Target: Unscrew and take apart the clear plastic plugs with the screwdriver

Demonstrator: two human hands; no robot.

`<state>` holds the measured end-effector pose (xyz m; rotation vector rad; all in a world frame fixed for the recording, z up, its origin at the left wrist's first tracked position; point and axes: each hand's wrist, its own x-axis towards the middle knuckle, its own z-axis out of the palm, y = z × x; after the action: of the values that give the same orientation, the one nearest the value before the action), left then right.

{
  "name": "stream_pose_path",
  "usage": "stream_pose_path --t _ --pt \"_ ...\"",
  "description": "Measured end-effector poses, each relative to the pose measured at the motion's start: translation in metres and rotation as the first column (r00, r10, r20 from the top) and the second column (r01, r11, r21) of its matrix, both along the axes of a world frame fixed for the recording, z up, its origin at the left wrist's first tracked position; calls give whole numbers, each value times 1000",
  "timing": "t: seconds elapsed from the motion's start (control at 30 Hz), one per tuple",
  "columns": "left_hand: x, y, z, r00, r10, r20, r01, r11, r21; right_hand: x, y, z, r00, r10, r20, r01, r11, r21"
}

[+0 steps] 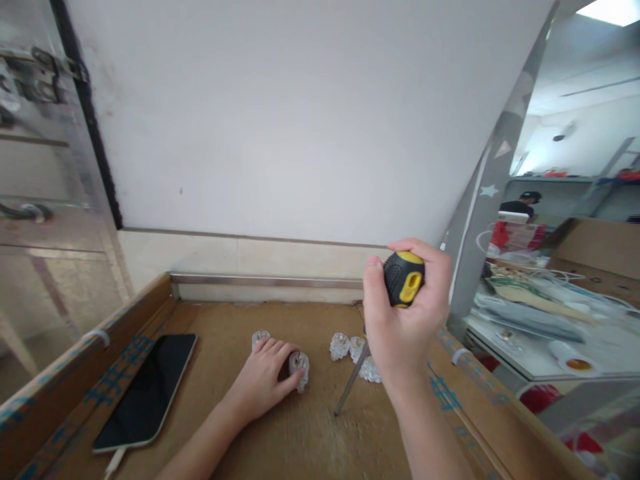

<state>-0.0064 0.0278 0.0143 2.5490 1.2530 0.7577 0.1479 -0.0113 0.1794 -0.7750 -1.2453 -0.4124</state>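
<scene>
My right hand (403, 320) is closed round the black and yellow handle of a screwdriver (403, 279), held upright, with its metal shaft slanting down to the cardboard at its tip (336, 413). My left hand (267, 377) rests on the cardboard with fingers curled round a clear plastic plug (299, 367). Another clear plug (260, 338) lies just beyond my left fingers. Three more clear plugs (350, 350) sit in a cluster beside the screwdriver shaft, partly behind my right hand.
The work surface is a cardboard-lined tray (280, 440) with raised edges, against a white wall. A dark phone (147, 390) with a cable lies at the left. To the right, a cluttered table (540, 320) and a person in a cap far off (523, 203).
</scene>
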Motion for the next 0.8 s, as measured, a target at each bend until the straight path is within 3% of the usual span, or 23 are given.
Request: stream_pose_path --t 0.37,0.5,0.63,0.8 --pt "3 -18 4 995 -14 96 23 996 -90 -21 -7 4 992 52 117 -54 998 14" --pt "3 -25 4 993 -16 115 33 988 -148 -21 -14 18 998 -50 44 42 987 154" --pt "3 -28 2 992 -17 124 39 983 -178 -30 -17 26 994 -5 -105 25 981 194" --pt "3 -26 1 991 -37 127 59 983 -173 -39 -15 20 999 -36 -15 38 980 194"
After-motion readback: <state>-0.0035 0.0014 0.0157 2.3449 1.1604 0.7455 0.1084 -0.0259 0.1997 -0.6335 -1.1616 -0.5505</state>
